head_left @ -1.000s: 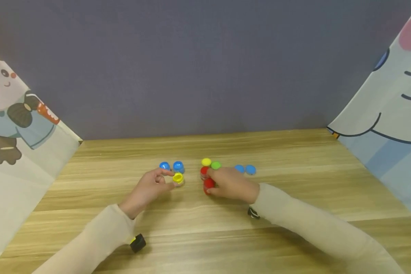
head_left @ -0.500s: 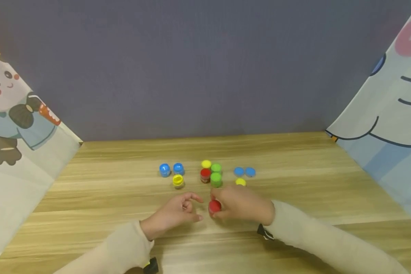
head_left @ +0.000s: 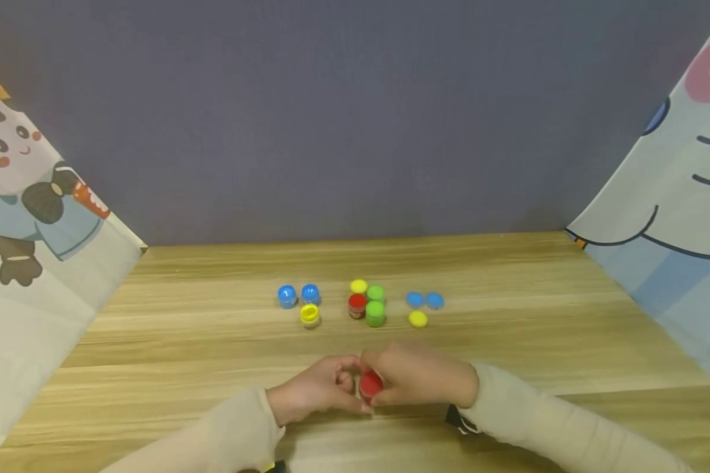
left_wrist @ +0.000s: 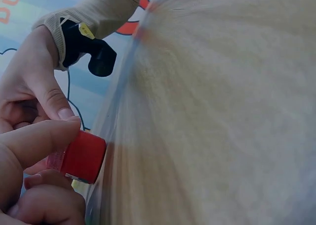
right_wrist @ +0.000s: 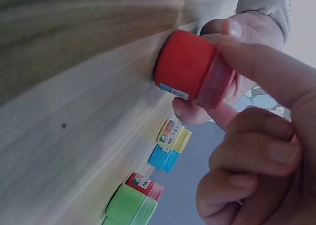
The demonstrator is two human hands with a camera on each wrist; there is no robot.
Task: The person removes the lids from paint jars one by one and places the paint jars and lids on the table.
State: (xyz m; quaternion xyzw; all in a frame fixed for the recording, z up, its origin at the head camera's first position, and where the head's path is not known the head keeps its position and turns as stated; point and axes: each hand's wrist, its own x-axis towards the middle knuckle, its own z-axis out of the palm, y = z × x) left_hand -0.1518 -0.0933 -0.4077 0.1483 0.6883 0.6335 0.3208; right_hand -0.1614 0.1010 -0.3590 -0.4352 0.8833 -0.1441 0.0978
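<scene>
1 red jar [right_wrist: 180,62] sits between left fingers [left_wrist: 42,137] and right fingers [right_wrist: 269,69]; both sets clamped on its sides

The left hand [left_wrist: 47,200] and right hand [left_wrist: 32,79] hold a red jar [left_wrist: 85,157] by the wooden tabletop [left_wrist: 212,106].

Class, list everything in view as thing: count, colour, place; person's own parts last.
Held jar: 1, red, between the hands
Standing jar: 1, red, middle group
Green jars: 2, green, middle group
Round top: 1, yellow, behind standing jar
Blue jars: 2, blue, left group
Yellow jar: 1, yellow, in front of blue jars
Blue discs: 2, blue, right group
Yellow disc: 1, yellow, in front of blue discs
Tabletop: 1, wood-toned, underneath
Back panel: 1, grey, behind tabletop
Cartoon panels: 2, multicoloured, either side
Wrist devices: 2, black, on wrists
Sleeves: 2, cream, on forearms
Left hand, right hand: 1 each, at held jar
</scene>
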